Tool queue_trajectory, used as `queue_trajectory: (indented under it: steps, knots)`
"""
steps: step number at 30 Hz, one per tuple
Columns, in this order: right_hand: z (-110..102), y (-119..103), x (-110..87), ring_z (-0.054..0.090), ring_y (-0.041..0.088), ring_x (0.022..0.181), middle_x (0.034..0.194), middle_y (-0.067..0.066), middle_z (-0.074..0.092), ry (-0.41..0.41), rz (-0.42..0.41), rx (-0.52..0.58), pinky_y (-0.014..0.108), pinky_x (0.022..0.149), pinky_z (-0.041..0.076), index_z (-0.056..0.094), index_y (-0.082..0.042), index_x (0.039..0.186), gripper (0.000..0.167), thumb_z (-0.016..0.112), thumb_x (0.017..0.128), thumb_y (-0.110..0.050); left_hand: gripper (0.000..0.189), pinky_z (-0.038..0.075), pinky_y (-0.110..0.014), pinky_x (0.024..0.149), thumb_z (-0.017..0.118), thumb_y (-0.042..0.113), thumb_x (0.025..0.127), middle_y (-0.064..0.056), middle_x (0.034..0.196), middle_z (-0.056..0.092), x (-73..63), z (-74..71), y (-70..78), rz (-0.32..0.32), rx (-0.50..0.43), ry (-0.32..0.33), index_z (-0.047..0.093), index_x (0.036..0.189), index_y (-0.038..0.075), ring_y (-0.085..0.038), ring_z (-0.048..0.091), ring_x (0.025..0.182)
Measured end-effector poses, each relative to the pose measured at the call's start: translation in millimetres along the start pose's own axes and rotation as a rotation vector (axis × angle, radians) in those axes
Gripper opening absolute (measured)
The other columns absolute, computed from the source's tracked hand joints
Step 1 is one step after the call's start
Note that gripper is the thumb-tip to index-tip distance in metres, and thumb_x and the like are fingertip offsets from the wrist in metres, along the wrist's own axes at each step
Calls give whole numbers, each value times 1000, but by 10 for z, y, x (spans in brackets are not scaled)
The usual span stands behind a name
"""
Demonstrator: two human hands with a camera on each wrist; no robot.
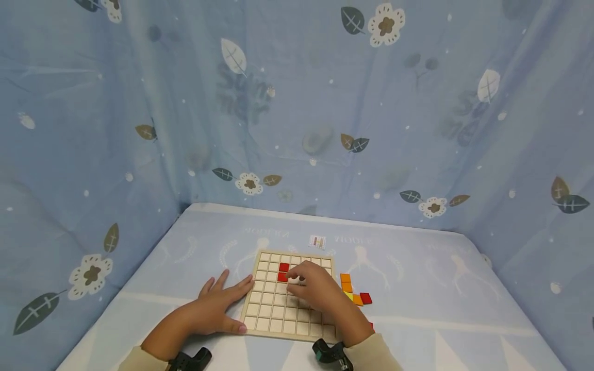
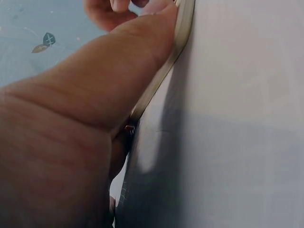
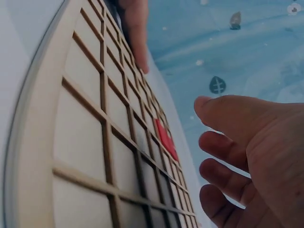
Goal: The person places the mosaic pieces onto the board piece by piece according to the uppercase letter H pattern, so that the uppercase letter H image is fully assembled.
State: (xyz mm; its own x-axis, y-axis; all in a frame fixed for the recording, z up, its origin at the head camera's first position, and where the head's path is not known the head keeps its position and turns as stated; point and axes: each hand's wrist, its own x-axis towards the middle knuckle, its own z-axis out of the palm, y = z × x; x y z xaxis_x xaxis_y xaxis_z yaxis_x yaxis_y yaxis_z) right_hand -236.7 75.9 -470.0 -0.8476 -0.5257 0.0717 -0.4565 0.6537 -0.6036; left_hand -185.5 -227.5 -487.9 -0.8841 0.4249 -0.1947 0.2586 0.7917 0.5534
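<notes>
A wooden grid board (image 1: pixel 265 311) lies on the table in the head view, with two red square tiles (image 1: pixel 284 267) in neighbouring cells of its upper part. My left hand (image 1: pixel 211 312) spreads its fingers along the board's left side, thumb and fingertips at the frame; the left wrist view shows the thumb against the board's edge (image 2: pixel 186 23). Over the middle of the board is my right hand (image 1: pixel 316 289), fingers loosely bent, index fingertip right beside the nearer red tile. From the right wrist, the thumb (image 3: pixel 228 111) stands apart from the fingers and nothing shows between them.
Right of the board lie loose orange tiles (image 1: pixel 345 277), a yellow tile (image 1: pixel 348 296) and a red tile (image 1: pixel 366 298). Another red tile (image 1: pixel 371 325) is mostly hidden by the right forearm. A small printed card (image 1: pixel 317 242) lies beyond the board. Patterned blue curtains (image 1: pixel 297 129) enclose the table.
</notes>
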Motion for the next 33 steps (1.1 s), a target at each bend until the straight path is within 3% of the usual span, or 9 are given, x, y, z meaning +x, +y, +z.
queue_trajectory:
  steps: [8,15,25,33]
  knots:
    - [-302,86,-330,65,21,106,121,-1,70,-1,16,6,42,88,56,74,-12,125,28,74,98,-22,111,-11,-73,120,84,62,76,5,174,25,13,5,9,5,-15,6,31,166,27,-53,-13,158]
    - [-454,270,-600,63,19,106,119,-5,68,16,119,2,43,86,55,74,-17,123,26,76,98,-23,112,-10,-73,121,87,61,72,7,173,26,15,-7,30,-37,8,14,33,165,29,-52,-10,159]
    - [-566,524,-890,58,13,92,109,-9,65,3,258,-64,36,80,54,76,-23,113,22,82,91,-27,113,-11,-73,120,87,59,71,4,173,27,43,21,39,-15,-28,13,35,165,25,-53,-12,158]
    - [-633,609,-1038,60,12,94,103,-8,67,17,331,-55,45,92,58,77,-22,106,24,87,86,-28,113,-10,-74,120,89,57,70,4,173,29,30,44,6,-27,-19,26,37,164,25,-54,-8,158]
